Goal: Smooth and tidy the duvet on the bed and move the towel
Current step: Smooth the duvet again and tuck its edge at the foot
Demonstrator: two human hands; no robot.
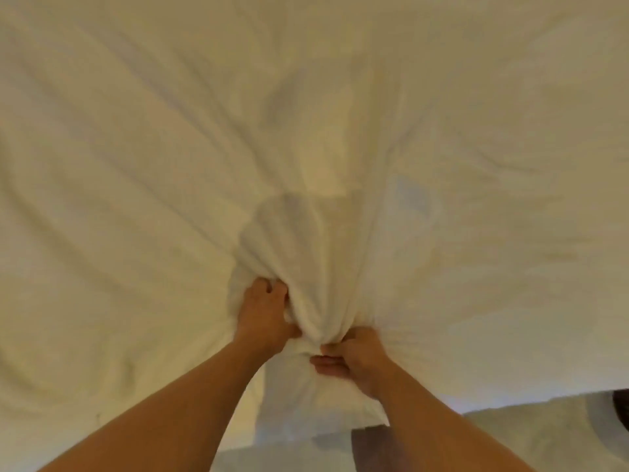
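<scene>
We see the white duvet (170, 148) spread across nearly the whole view, and both hands meet at its near edge, close to the middle. The left hand (263, 313) has its fingers curled into a raised bunch of the fabric, and the right hand (354, 359), just beside it and slightly nearer, pinches the same bunch from the right. From that grip the cloth rises in a ridge running away from us, with creases fanning out left and right.
</scene>
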